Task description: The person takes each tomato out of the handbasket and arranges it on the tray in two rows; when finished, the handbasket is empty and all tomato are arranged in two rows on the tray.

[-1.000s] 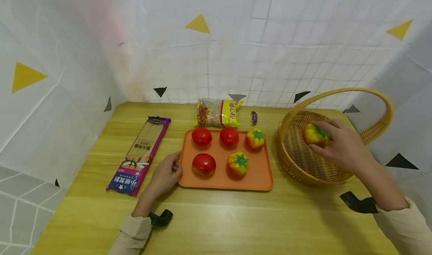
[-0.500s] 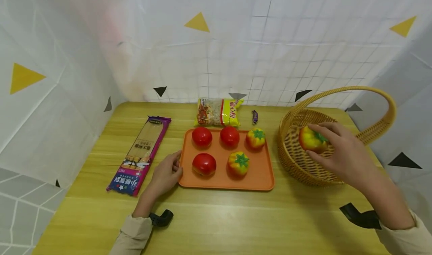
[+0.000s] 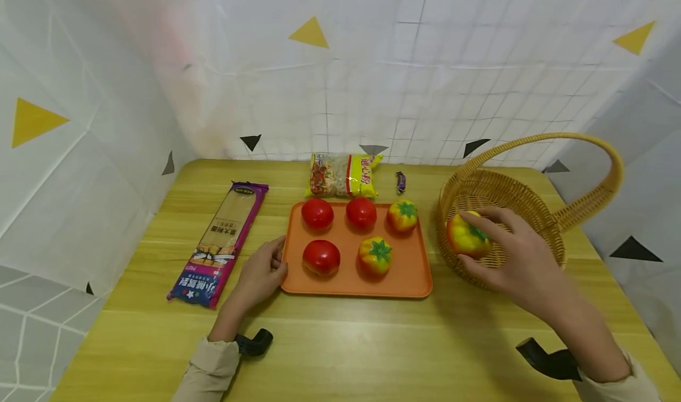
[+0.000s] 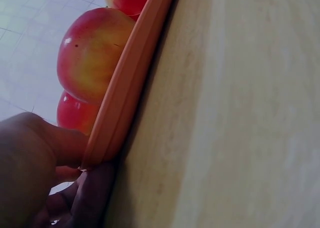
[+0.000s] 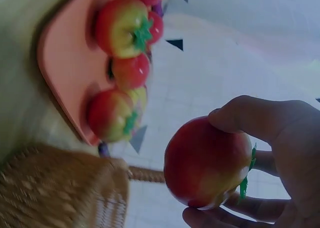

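My right hand (image 3: 524, 260) holds a red-and-yellow toy tomato (image 3: 468, 236) with green leaves, between thumb and fingers. In the head view it appears over the left side of the wicker basket (image 3: 516, 192); the right wrist view shows the tomato (image 5: 205, 163) raised above the table. At the left end of the orange tray (image 3: 404, 275), my left hand (image 3: 260, 275) pinches the rim, thumb above and fingers below in the left wrist view. Several toy tomatoes lie on the tray, some plain red (image 3: 321, 258), two with green leaves (image 3: 375, 256).
The basket's tall handle (image 3: 537, 139) arches up on the right. Behind the tray lie a yellow pasta bag (image 3: 340, 175) and a small purple-wrapped sweet (image 3: 401, 182). A long purple spaghetti packet (image 3: 220, 242) lies at the left. White sheeting (image 3: 362, 83) stands behind the table.
My right hand has moved left with the toy tomato, from over the middle of the basket to its left side. The left hand stays at the tray's edge.
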The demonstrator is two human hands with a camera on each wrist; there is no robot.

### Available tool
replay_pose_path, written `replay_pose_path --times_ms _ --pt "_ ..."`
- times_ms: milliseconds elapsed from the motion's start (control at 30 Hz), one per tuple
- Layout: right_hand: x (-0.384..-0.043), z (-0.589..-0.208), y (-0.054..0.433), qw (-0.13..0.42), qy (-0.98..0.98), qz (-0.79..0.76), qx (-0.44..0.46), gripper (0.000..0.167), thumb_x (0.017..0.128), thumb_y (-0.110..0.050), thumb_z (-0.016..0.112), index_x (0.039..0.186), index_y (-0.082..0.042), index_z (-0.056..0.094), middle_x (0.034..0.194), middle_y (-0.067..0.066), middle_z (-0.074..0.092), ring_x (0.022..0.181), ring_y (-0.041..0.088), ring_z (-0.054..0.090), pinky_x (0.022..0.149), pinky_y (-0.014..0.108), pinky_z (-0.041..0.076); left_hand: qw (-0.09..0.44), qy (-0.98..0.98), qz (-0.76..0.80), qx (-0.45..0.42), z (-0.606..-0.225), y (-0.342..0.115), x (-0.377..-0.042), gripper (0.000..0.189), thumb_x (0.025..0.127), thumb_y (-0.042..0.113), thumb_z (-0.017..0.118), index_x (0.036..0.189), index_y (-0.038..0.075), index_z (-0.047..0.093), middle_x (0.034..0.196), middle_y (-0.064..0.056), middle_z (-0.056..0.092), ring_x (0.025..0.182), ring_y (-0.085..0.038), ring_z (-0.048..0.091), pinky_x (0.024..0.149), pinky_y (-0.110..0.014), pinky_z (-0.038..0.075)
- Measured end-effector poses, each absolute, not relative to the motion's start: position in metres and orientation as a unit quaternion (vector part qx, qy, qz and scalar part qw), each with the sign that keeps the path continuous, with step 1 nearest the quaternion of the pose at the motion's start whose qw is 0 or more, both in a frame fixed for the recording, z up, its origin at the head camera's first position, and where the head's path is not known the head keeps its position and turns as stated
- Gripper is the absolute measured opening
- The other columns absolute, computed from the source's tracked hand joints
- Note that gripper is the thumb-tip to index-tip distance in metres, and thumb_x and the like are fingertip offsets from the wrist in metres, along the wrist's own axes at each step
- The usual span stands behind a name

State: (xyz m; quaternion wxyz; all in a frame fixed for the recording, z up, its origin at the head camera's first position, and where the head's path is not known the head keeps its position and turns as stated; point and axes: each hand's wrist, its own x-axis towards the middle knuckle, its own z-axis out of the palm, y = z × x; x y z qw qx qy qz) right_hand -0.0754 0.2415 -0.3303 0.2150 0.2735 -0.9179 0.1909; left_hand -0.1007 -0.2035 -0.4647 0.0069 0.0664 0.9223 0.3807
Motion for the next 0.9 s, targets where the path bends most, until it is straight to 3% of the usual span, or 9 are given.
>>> replay_pose_path --times_ms 533,900 --pt "-0.073 -0.361 0.204 0.173 -0.918 0.199 0.295 0.069 0.069 -0.018 0.087 0.134 -0.015 0.064 0.126 0.013 0.055 0.101 0.03 0.057 0.07 0.045 0.049 0.004 0.922 0.381 0.072 -0.464 -0.204 -0.101 0.058 0.092 0.01 0.064 0.147 0.001 0.047 0.094 -0.004 0.057 0.082 -0.017 0.056 0.075 -0.036 0.048" --pt "-0.081 -0.377 0.194 0.145 -0.921 0.204 0.3 0.067 0.071 -0.019 0.088 0.133 -0.011 0.064 0.126 0.014 0.055 0.105 0.031 0.057 0.078 0.049 0.051 0.001 0.922 0.379 0.073 -0.465 -0.204 -0.101 0.058 0.092 0.011 0.064 0.147 0.001 0.047 0.095 -0.004 0.057 0.082 -0.017 0.055 0.076 -0.036 0.047"
